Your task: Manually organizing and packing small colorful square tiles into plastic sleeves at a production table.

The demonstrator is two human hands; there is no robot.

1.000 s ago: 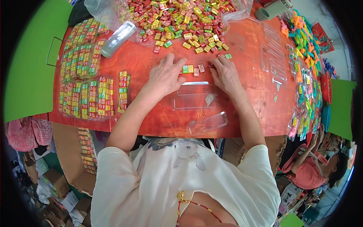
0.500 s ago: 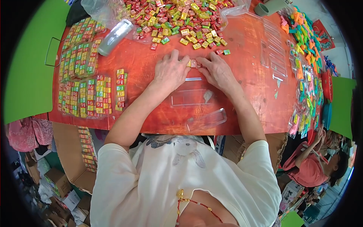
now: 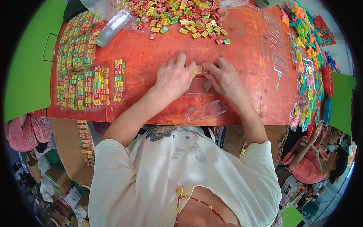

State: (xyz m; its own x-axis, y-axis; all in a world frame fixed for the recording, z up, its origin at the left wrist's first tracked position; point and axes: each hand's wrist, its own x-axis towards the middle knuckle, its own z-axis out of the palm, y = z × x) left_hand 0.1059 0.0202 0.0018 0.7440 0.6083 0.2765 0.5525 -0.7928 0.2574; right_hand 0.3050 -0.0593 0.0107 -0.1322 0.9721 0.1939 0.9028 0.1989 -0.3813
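Both hands meet at the middle of the orange surface (image 3: 151, 56). The left hand (image 3: 174, 77) and right hand (image 3: 226, 78) pinch a short row of small wrapped candies (image 3: 200, 70) between their fingertips, grip closed on it. Just below lie clear plastic sleeves (image 3: 206, 111), seemingly empty. A loose candy heap (image 3: 181, 17) sits at the far edge; filled sleeves of candies (image 3: 81, 85) lie to the left.
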